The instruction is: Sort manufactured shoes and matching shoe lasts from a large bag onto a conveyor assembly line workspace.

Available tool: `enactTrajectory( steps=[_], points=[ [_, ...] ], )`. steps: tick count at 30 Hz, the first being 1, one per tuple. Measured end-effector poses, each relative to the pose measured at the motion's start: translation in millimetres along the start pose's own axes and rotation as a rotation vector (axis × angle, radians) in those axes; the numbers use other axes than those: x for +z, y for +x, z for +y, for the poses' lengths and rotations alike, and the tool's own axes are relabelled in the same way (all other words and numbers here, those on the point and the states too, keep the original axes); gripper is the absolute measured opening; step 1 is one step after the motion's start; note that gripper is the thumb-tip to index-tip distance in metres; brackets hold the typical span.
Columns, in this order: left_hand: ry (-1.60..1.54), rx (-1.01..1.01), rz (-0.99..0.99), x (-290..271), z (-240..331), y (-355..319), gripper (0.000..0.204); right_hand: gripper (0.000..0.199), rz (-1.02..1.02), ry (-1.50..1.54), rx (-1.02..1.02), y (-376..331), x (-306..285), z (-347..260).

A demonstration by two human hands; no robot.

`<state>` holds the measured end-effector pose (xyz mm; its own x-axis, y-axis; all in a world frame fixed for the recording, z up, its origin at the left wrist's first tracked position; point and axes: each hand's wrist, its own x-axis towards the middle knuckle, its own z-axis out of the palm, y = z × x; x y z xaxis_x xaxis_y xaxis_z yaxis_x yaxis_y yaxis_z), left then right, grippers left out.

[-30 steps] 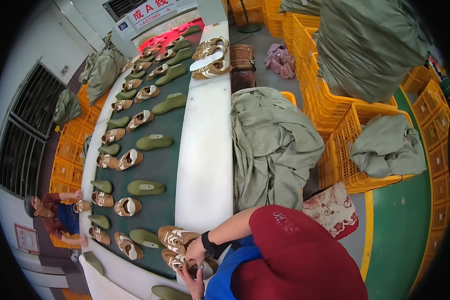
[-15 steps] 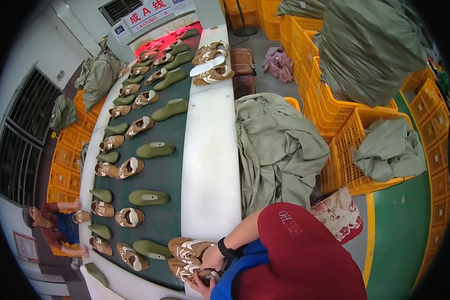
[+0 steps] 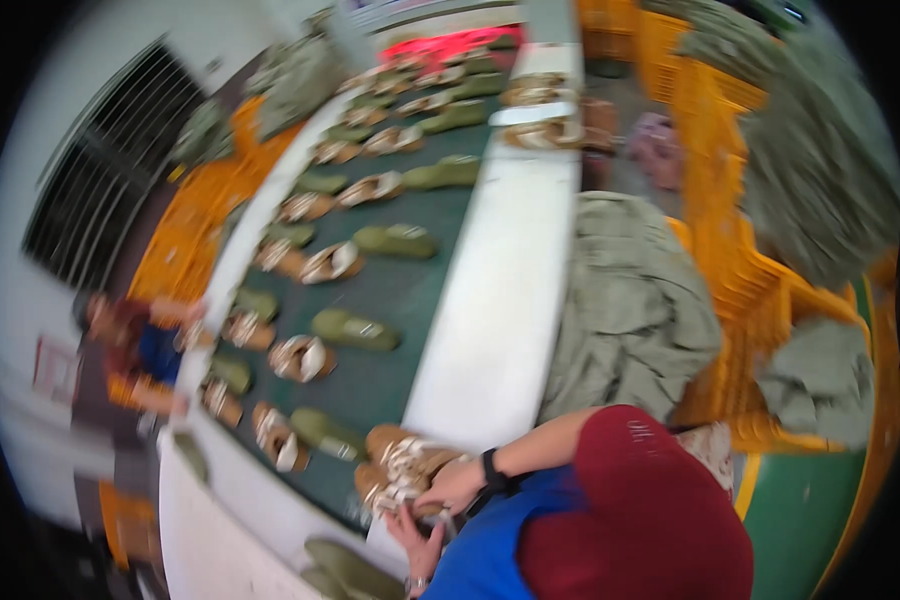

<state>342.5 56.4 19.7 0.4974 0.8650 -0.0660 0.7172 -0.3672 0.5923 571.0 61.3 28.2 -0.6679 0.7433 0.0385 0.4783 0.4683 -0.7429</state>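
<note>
Two tan sneakers with white stripes lie side by side at the near end of the white ledge: a farther sneaker (image 3: 398, 446) and a nearer sneaker (image 3: 375, 485). My right hand (image 3: 454, 487), with a black band on its wrist, is closed at the heel end of the nearer sneaker. Just below it, my left hand (image 3: 420, 540) grips around the same heel with its fingers partly spread. Motion blur and the hands hide most of that heel and its opening.
Beside the ledge runs a dark green belt (image 3: 370, 375) with rows of sneakers and olive shoe lasts (image 3: 355, 330). Across it stands a co-worker (image 3: 135, 340). Green cloth (image 3: 630, 300) and yellow crates (image 3: 740, 330) are at the right. More lasts (image 3: 355, 568) lie near the lower edge.
The view has swung, so the belt and ledge appear shifted right and tilted. My hands stay at the same sneaker; the left hand's fingers look more spread.
</note>
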Motion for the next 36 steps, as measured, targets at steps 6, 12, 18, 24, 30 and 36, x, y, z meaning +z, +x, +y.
enactTrajectory(
  steps=[6,12,18,24,30,36],
  points=[
    [0.022,0.066,0.109,3.9,16.6,4.2,0.082,0.066,-0.096,-0.103,0.104,-4.2,-17.8,-9.9],
    [0.085,0.001,0.104,0.1,16.6,-1.9,0.079,0.07,-0.18,-0.094,0.114,5.2,-19.7,-13.4],
    [0.051,-0.009,0.117,1.4,14.1,-2.5,0.079,0.062,-0.256,-0.104,0.069,6.5,-21.9,-14.2],
    [-0.055,-0.002,0.078,-14.3,17.0,-6.0,0.08,0.046,-0.392,-0.113,-0.065,10.4,-13.4,-4.7],
    [0.576,-0.267,0.646,-106.7,-48.8,-41.3,0.07,0.037,-0.439,-0.058,-0.002,14.8,-16.3,-8.0],
    [0.2,-0.959,0.558,-134.0,-103.8,-89.4,0.077,0.032,-0.399,-0.084,-0.004,18.2,-13.1,-11.9]
  ],
)
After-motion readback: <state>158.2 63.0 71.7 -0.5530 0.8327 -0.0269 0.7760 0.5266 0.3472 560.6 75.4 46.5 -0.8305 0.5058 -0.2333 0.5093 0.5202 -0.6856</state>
